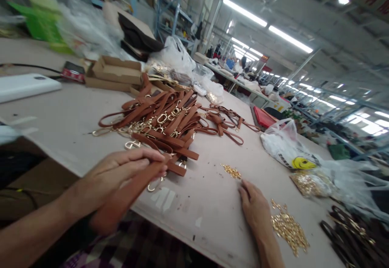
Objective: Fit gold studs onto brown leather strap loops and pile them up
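Note:
My left hand (121,175) is closed round a brown leather strap (130,191), whose near end hangs blurred over the table's front edge. Just beyond it lies a heap of brown straps (170,118) with gold clasps and rings. On the table to the right, my right hand (251,197) has its fingertips at the near edge of a small pile of gold metal pieces (231,171). Thumb and forefinger are close together there; anything between them is too small to make out. A larger pile of gold pieces (290,229) lies to the right of that wrist.
Cardboard boxes (117,71) stand behind the heap, with a white device (28,86) at the left. Plastic bags (284,144), a bag of gold parts (313,183) and dark straps (352,235) lie at the right. A red item (263,117) is farther back.

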Demonstrator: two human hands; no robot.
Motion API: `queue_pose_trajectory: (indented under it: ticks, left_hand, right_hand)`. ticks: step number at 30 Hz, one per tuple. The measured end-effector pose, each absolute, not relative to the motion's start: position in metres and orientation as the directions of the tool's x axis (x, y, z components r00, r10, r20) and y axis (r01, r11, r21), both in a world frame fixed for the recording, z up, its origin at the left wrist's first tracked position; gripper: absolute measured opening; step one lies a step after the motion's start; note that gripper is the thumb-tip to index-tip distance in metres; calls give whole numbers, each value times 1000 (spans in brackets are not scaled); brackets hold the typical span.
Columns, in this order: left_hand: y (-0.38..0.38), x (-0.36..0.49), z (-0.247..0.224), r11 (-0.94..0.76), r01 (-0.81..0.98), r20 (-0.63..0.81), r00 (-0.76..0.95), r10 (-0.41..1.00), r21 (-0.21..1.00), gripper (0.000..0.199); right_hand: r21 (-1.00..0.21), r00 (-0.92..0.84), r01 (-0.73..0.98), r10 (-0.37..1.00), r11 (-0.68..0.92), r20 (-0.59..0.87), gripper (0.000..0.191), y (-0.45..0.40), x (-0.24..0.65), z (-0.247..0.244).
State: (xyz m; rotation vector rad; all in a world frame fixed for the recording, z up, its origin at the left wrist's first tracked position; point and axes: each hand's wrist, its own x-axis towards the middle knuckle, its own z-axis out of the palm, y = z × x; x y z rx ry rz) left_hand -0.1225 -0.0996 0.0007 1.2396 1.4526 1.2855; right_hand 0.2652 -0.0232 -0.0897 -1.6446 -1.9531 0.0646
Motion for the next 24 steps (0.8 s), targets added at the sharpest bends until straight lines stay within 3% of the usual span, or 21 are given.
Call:
queue_pose_trajectory:
  ticks: [4,7,9,11,14,18,21,24]
  left_hand:
    - [-104,-99,-14,80,-92,-78,24,997,993,16]
    - [-107,-80,-28,140,-160,-129,77,989,977,28]
    - [-110,-69,-36,184,-164,-164,130,978,969,37]
    - [-112,-60,-42,237,-141,-205,206,957,961,46]
    - [-116,-51,-49,266,-56,-238,300,924,962,43]
    - [-124,-41,-51,25,177,-84,335,938,984,38]
    - [-131,-33,-46,-164,410,42,289,956,897,38]
    - [-137,-28,-42,-242,476,92,317,944,845,35]
  right_hand:
    - [-660,177,747,934,78,310,35,-51,257,-78]
    - [-882,216,471,966,25,143,36,-77,235,-68]
    - [-961,200,276,977,10,68,35,-92,216,-65]
    - [-989,166,146,986,-3,21,31,-105,198,-66]
    - [-1000,67,14,998,-20,-19,23,-120,173,-68]
    - [-996,-32,-86,999,-25,-22,17,-135,152,-68]
    - [-993,-14,-120,1000,-14,-12,15,-143,146,-68]
    - [-990,15,-143,1000,-4,-6,14,-146,144,-69]
